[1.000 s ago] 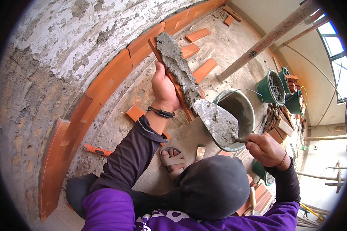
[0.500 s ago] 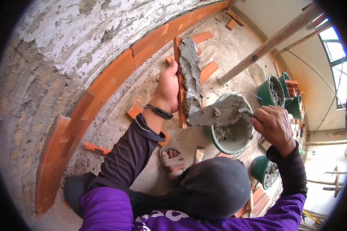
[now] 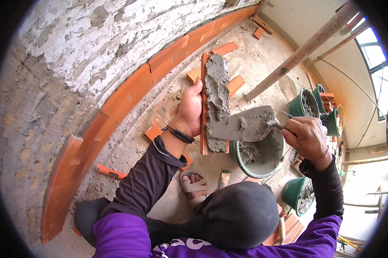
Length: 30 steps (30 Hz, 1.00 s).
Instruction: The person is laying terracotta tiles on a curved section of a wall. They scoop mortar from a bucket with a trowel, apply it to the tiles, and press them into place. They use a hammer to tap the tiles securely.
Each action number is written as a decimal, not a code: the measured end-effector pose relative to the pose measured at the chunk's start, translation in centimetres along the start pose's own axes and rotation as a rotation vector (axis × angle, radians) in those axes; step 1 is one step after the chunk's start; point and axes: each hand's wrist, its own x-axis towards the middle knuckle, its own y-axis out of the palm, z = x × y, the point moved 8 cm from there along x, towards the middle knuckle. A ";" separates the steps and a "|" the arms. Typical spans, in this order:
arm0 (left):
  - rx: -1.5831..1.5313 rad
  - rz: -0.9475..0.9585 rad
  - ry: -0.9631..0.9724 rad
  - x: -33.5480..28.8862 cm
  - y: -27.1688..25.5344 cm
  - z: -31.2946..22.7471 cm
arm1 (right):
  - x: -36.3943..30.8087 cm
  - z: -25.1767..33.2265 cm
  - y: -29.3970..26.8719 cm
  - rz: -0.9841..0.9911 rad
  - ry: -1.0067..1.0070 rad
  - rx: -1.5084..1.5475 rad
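My left hand (image 3: 190, 105) grips a long orange brick tile (image 3: 204, 116) by its edge, thumb along the near side. Grey mortar (image 3: 217, 88) lies thick and uneven along the tile's face. In my right hand (image 3: 306, 136) is the handle of a trowel (image 3: 245, 124). Its blade, smeared with mortar, reaches across to the lower part of the tile. Beneath the blade stands a green bucket (image 3: 263, 159) with mortar inside, partly hidden by the trowel.
A low course of orange brick tiles (image 3: 129, 92) runs along the rough wall at left. Loose tiles (image 3: 225, 48) and an orange-handled tool (image 3: 111, 171) lie on the floor. A slanted metal pole (image 3: 288, 62) rises beyond the bucket. More green buckets (image 3: 295, 191) stand at right.
The tile in my left hand has moved slightly down, with its mortar now reaching nearer the lower end. The trowel blade has shifted a little, still against the lower mortar.
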 end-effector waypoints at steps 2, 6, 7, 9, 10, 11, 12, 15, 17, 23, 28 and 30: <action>-0.030 0.067 -0.014 -0.1 0.6 0.0 | -0.1 0.6 0.0 -0.021 -0.039 -0.052; 0.020 -0.166 -0.009 -0.4 0.2 0.3 | 1.0 -0.7 -0.3 -0.090 0.044 -0.100; 0.006 -0.174 -0.016 -0.3 0.4 0.4 | 1.2 -1.2 -0.4 -0.088 0.079 -0.062; -0.022 -0.192 -0.026 -0.3 0.8 0.7 | 1.4 -2.2 -0.3 -0.086 0.147 0.016; -0.023 -0.144 -0.057 -0.2 1.1 0.7 | 1.2 -3.0 0.4 -0.068 0.160 0.109; -0.005 -0.186 -0.051 -0.1 0.9 0.8 | 1.0 -3.7 1.5 -0.013 0.227 0.266; 0.013 -0.226 -0.046 -0.1 0.8 1.1 | 0.5 -4.1 2.4 0.042 0.294 0.422; 0.101 -0.313 -0.041 -1.0 1.1 0.5 | 0.6 -2.5 4.8 0.119 0.338 0.748; 0.172 -0.346 -0.041 -1.3 1.3 0.2 | 0.5 -1.9 6.5 0.173 0.355 0.800; 0.035 -0.269 -0.084 -1.0 -0.2 0.8 | -1.3 -1.5 5.7 0.160 0.309 0.550; 0.023 -0.204 -0.051 -0.8 -0.6 0.4 | -3.3 -5.4 3.3 0.062 0.440 0.384; 0.013 -0.189 -0.074 -0.4 -0.2 0.9 | -2.2 -5.3 2.7 0.017 0.395 0.408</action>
